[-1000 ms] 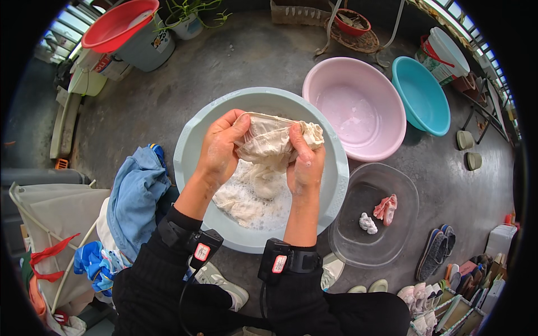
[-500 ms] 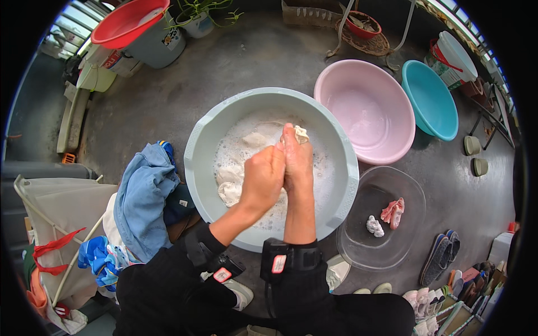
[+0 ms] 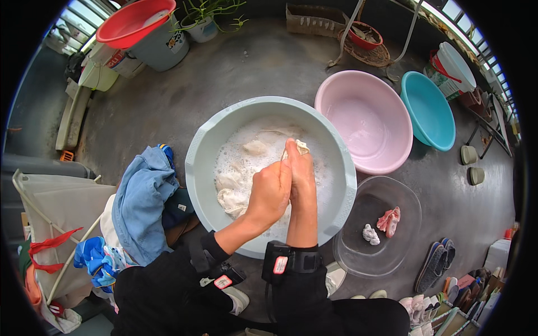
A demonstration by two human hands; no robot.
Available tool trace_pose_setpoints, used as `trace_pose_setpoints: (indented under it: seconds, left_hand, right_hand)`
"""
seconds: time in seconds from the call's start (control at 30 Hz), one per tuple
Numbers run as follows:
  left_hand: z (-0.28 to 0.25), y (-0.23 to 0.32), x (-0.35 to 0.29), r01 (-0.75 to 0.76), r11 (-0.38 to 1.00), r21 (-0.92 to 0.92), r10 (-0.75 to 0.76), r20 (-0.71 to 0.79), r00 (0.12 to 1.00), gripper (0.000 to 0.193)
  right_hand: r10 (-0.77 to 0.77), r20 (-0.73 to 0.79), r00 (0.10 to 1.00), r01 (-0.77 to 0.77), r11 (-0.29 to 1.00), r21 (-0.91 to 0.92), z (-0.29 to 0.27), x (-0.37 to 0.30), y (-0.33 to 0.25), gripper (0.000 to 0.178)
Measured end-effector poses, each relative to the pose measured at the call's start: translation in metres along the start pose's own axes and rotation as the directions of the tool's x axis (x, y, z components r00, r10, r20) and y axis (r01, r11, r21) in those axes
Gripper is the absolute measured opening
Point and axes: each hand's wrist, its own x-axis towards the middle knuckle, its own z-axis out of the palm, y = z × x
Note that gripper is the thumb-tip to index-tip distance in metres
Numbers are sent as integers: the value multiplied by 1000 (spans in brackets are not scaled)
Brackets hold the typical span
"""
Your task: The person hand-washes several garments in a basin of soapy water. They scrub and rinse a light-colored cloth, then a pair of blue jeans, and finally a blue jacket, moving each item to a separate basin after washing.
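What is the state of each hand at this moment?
Right hand: closed, holding bunched cream cloth.
Left hand: closed against the right hand; whether it also grips the cream cloth is hidden.

Upper left: red basin [image 3: 115,32] seated on a grey bucket [image 3: 163,53]; potted green plant [image 3: 203,30] just beside. Upper right: red plant pot [image 3: 357,41] on a round woven mat [image 3: 374,57]; white bucket [image 3: 460,68]. Lower right: dark grey slippers [image 3: 429,269] near assorted shoes [image 3: 465,291].
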Motion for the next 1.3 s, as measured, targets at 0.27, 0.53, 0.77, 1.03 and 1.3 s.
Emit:
trace_pose_setpoints:
  seconds: [0.27, 0.53, 0.77, 1.03, 1.3]
  left_hand:
    - [1, -5, 0, -59, 998, 16, 60, -43, 997, 39]
    - [1, -6, -4, -95, 992, 78, 87, 99, 991, 40]
    - [0, -2, -5, -78, 996, 37, 75, 82, 994, 40]
    - [-4, 5, 1, -60, 998, 19, 59, 31, 998, 41]
    - [-6, 9, 5, -27, 1000, 11, 27, 11, 1000, 40]
  right_hand:
    - [100, -63, 993, -104, 993, -62, -3, 2, 1, 45]
    - [-101, 65, 993, 110, 981, -158, -1, 2, 18, 47]
    - [-98, 45, 994, 104, 983, -153, 5, -1, 17, 48]
    - [-157, 106, 982, 168, 980, -107, 3, -2, 17, 47]
    - [-128, 30, 991, 130, 989, -75, 10, -11, 2, 48]
